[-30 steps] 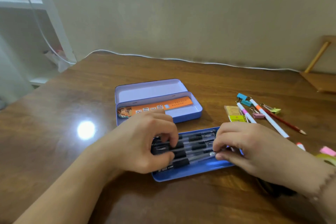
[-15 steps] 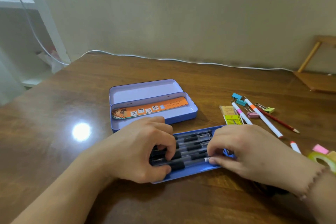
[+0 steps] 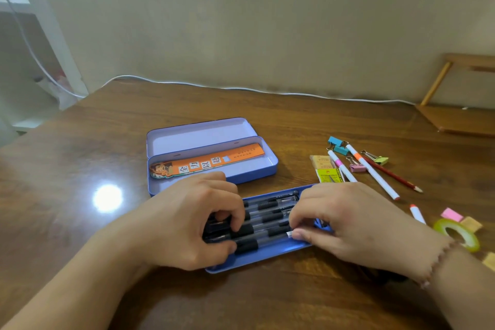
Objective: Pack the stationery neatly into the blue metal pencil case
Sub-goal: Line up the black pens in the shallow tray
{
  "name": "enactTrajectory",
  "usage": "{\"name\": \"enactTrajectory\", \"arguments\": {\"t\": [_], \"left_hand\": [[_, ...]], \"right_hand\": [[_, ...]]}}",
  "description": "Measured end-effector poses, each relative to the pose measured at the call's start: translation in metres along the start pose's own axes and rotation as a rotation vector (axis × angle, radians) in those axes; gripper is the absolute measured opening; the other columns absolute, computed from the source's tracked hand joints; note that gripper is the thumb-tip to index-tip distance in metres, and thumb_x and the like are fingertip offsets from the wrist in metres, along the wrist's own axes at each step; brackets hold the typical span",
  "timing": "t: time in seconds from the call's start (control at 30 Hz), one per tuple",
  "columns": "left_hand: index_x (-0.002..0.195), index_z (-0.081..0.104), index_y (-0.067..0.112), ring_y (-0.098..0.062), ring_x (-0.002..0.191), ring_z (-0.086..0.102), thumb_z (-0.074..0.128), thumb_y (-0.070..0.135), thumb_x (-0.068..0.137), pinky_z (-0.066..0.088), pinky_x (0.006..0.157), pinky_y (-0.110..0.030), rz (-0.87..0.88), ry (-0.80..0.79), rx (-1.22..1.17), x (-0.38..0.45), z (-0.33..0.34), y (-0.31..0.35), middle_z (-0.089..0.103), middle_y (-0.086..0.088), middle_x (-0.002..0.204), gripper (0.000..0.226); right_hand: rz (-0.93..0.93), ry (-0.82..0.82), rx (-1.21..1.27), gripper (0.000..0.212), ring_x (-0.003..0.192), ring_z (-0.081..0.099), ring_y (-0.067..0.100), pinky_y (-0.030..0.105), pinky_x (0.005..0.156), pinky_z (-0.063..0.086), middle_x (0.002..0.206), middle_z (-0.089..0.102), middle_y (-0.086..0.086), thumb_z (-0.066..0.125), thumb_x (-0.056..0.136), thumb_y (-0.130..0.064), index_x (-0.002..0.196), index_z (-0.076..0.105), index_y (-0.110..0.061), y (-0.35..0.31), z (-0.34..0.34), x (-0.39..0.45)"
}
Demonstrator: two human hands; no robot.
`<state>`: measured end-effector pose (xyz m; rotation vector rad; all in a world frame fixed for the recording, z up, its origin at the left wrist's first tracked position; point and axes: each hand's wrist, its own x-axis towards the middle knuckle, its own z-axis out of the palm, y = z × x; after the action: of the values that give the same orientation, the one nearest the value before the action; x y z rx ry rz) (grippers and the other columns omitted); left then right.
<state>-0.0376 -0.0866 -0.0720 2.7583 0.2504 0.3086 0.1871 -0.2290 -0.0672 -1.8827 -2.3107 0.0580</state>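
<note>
- Head view: a brown wooden table point(image 3: 80, 147) stands against a plain beige wall, with a white cable point(image 3: 241, 88) trailing along its far edge.
- A blue metal tray point(image 3: 267, 256) lies near the table's front edge, filled with a row of black pens point(image 3: 267, 215) side by side.
- The left hand point(image 3: 187, 222) curls its fingers over the pens' left ends, thumb beneath, gripping them.
- The right hand point(image 3: 348, 222) pinches the nearest pen's right end (the fingertips are tucked in narrowly).
- Just behind sits the open blue pencil case point(image 3: 251, 171), its lid laid back, an orange bookmark point(image 3: 209, 161) inside.
- To the right lie erasers point(image 3: 325, 169), binder clips point(image 3: 338, 146), white markers point(image 3: 372, 171), a red pencil point(image 3: 393, 175) and a tape roll point(image 3: 455, 233).
</note>
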Motion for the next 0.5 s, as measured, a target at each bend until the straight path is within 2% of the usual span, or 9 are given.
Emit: {"name": "enactTrajectory", "arguments": {"t": [0.17, 0.3, 0.4, 0.5], "left_hand": [[0.076, 0.059, 0.031, -0.008, 0.081, 0.049, 0.076, 0.033, 0.068, 0.043, 0.070, -0.024, -0.008, -0.003, -0.001, 0.000, 0.000, 0.001, 0.055, 0.015, 0.076, 0.019], [0.086, 0.061, 0.031, -0.007, 0.085, 0.052, 0.074, 0.042, 0.073, 0.045, 0.075, -0.030, -0.003, 0.044, -0.027, 0.000, -0.001, 0.001, 0.056, 0.015, 0.086, 0.022], [0.110, 0.058, 0.035, -0.009, 0.104, 0.050, 0.072, 0.058, 0.073, 0.043, 0.089, -0.032, 0.011, 0.053, 0.004, -0.001, 0.000, 0.000, 0.053, 0.017, 0.109, 0.046], [0.131, 0.045, 0.041, -0.007, 0.122, 0.039, 0.068, 0.075, 0.067, 0.031, 0.105, -0.035, -0.009, 0.003, 0.091, -0.002, 0.005, -0.002, 0.042, 0.022, 0.128, 0.076]], "right_hand": [[-0.010, 0.004, -0.004, 0.017, 0.082, 0.054, -0.001, 0.017, 0.066, 0.043, 0.084, 0.063, -0.017, 0.054, 0.088, -0.048, 0.091, 0.065, -0.035, 0.000, 0.000, 0.000], [0.030, 0.050, 0.004, 0.021, 0.075, 0.051, -0.008, 0.015, 0.064, 0.043, 0.080, 0.061, -0.022, 0.051, 0.087, -0.051, 0.089, 0.066, -0.036, 0.007, -0.010, -0.003], [0.222, 0.285, 0.043, 0.012, 0.067, 0.051, -0.007, 0.027, 0.059, 0.047, 0.075, 0.062, -0.022, 0.062, 0.083, -0.046, 0.085, 0.067, -0.036, 0.035, -0.025, -0.012], [0.483, 0.328, -0.039, 0.015, 0.077, 0.053, 0.001, 0.031, 0.063, 0.048, 0.091, 0.066, -0.014, 0.070, 0.081, -0.035, 0.096, 0.070, -0.033, 0.069, -0.032, -0.019]]}}
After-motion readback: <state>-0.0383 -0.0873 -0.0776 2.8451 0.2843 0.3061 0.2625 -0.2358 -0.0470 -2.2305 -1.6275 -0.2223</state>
